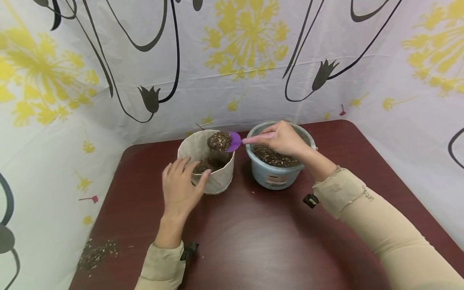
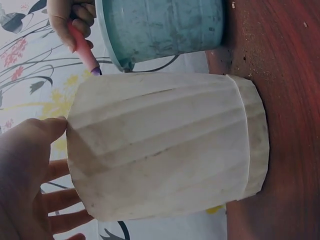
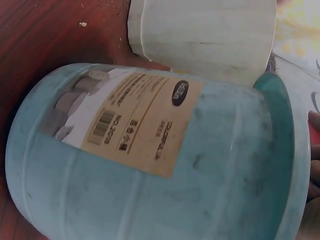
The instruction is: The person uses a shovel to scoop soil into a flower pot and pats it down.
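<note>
My right hand (image 1: 286, 139) grips the pink handle of a small trowel (image 1: 235, 141) with a purple blade. A heap of dark potting soil (image 1: 219, 141) lies on the blade, above the opening of a white plant pot (image 1: 217, 183). Some soil (image 1: 209, 164) is inside that pot. My left hand (image 1: 181, 185) is at the near left rim of the white pot, fingers spread; in the left wrist view the thumb touches the rim. Beneath my right hand stands a blue bucket (image 1: 272, 173) holding more soil (image 1: 273, 157). The trowel blade is hidden in both wrist views.
Both containers stand on a dark red wooden table (image 1: 250, 241). Spilled soil (image 1: 97, 253) is scattered at the table's left edge. A patterned white curtain (image 1: 217, 96) surrounds the back and sides. A paper label (image 3: 135, 120) is stuck on the bucket.
</note>
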A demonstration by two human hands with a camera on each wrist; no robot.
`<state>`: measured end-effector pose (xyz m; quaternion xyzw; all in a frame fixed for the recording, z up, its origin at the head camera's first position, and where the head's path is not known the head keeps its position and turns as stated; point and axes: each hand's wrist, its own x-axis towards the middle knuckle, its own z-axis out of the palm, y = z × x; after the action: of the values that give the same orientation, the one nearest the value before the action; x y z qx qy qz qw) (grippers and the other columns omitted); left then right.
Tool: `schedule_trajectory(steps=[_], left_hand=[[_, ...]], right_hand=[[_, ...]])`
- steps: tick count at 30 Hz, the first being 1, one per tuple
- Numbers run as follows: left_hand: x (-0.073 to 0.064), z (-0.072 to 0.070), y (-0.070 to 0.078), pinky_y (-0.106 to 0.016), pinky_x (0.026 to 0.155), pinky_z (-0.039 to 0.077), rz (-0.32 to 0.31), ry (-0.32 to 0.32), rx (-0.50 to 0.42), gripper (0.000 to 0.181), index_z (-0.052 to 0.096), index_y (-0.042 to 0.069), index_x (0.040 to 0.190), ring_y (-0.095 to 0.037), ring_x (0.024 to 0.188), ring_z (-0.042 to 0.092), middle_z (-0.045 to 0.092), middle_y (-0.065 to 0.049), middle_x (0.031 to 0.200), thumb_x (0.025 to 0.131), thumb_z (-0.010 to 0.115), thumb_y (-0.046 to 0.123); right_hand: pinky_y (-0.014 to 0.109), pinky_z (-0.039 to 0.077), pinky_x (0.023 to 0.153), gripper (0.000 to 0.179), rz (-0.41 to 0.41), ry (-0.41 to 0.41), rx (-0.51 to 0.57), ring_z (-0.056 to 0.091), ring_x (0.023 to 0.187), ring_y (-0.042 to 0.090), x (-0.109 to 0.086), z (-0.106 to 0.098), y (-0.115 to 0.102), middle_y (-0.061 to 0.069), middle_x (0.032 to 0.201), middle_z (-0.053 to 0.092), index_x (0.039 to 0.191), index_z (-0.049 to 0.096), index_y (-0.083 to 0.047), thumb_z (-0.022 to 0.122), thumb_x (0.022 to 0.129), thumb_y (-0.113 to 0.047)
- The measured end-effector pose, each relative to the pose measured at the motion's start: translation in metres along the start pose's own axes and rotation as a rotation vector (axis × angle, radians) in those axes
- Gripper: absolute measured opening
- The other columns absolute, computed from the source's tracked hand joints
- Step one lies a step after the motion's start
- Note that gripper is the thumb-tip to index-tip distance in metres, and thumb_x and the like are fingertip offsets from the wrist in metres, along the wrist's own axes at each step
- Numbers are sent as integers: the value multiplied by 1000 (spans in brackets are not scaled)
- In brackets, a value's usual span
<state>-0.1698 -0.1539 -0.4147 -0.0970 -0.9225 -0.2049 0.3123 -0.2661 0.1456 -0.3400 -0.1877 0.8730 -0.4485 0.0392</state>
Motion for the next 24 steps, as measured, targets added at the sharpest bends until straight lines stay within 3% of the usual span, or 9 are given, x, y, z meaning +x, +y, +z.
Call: schedule_trajectory(steps=[6, 11, 16, 24], left_hand=[[-3, -2, -5, -55, 106, 39, -50, 74, -23, 41, 76, 2, 104, -39, 120, 59, 67, -22, 123, 89, 74, 41], [-4, -3, -7, -56, 104, 42, -110, 43, -83, 42, 75, 1, 103, -43, 119, 59, 64, -24, 128, 89, 76, 41], [-5, -4, -7, -54, 103, 45, -154, 6, -128, 43, 75, 2, 106, -46, 118, 59, 62, -23, 133, 90, 75, 42], [-5, -4, -7, -53, 102, 46, -157, 9, -137, 43, 75, 1, 106, -45, 119, 59, 62, -22, 134, 90, 75, 42]], right_hand=[[24, 25, 45, 15, -57, 28, -83, 22, 50, 6, 3, 6, -3, -10, 53, 36, 102, 82, -36, 74, 92, -43], [26, 31, 49, 13, -169, 69, -185, 30, 53, 7, 6, 13, -7, -10, 54, 49, 95, 84, -28, 74, 94, -36], [31, 46, 62, 16, -275, 138, -320, 56, 62, 11, 8, 21, -11, -7, 67, 70, 83, 82, -17, 76, 91, -30], [49, 53, 67, 21, -342, 213, -543, 68, 72, 33, 3, 30, -20, 7, 75, 73, 83, 77, -10, 77, 90, -30]])
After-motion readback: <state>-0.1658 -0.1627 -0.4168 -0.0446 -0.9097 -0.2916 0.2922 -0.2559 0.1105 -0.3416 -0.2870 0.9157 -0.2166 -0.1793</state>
